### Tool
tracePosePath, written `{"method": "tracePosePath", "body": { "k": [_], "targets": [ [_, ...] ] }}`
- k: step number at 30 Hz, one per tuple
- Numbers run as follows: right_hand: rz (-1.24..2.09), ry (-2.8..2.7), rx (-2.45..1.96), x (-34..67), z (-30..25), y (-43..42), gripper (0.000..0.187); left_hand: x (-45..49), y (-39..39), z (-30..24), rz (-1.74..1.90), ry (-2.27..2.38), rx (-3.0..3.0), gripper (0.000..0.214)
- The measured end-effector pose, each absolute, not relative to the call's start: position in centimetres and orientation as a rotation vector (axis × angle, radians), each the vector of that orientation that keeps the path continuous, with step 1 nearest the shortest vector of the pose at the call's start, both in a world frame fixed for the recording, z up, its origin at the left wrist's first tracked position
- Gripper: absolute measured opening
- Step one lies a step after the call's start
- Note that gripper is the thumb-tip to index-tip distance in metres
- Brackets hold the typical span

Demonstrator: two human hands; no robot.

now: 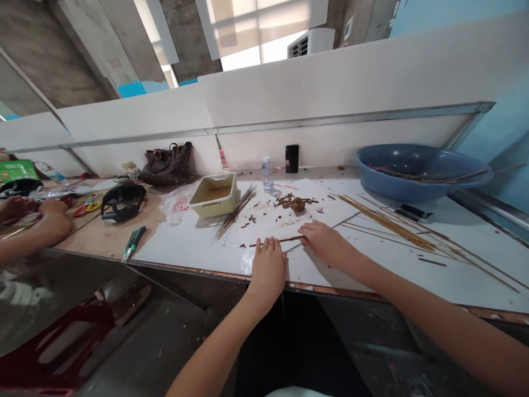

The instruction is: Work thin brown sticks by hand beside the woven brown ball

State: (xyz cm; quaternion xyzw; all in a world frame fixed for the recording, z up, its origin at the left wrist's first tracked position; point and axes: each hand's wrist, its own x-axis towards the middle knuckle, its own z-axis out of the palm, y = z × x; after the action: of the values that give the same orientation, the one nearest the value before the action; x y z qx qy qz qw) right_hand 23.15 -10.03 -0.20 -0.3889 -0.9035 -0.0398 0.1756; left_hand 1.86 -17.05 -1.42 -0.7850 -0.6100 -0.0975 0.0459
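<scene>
A thin dark brown stick point(290, 239) lies across the white tabletop in front of me. My left hand point(269, 259) rests palm down on its left part, with the fingers stretched out together. My right hand point(324, 241) is laid over the stick's right end, fingers extended and pointing left; its palm side is hidden. Behind the hands sits a lump of brown dough point(298, 204), with dark brown crumbs and short pieces point(285, 200) scattered around it. To the right lies a bundle of thin tan sticks point(384, 223).
A yellowish tub point(197, 205) of brownish liquid stands left, beside thin sticks point(237, 212). A bottle point(268, 175) and phone point(292, 159) stand behind. A blue basin point(372, 176) is at right, a green-handled cutter point(134, 241) at left. A co-worker's arm point(45, 231) reaches in far left.
</scene>
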Motion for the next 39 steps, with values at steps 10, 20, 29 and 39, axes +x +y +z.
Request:
{"method": "tracePosePath", "body": {
  "k": [10,20,29,39],
  "targets": [
    [0.229,-2.443,-0.775,25.4,-1.2,-5.6,0.018,2.9,-11.4,0.6,-0.731,-1.826,-2.669,0.016],
    [0.315,-2.335,-0.830,25.0,-1.9,-6.6,0.026,3.1,-9.7,-0.9,-0.932,-1.800,-2.697,0.016],
    [0.450,-2.242,-0.915,25.9,-1.6,-6.5,0.019,3.0,-10.4,-1.2,-1.017,-1.816,-2.618,0.011],
    [0.490,-2.258,-0.876,26.2,-1.4,-6.5,0.016,2.8,-10.3,-1.1,-1.020,-1.819,-2.642,0.013]
  ]
}}
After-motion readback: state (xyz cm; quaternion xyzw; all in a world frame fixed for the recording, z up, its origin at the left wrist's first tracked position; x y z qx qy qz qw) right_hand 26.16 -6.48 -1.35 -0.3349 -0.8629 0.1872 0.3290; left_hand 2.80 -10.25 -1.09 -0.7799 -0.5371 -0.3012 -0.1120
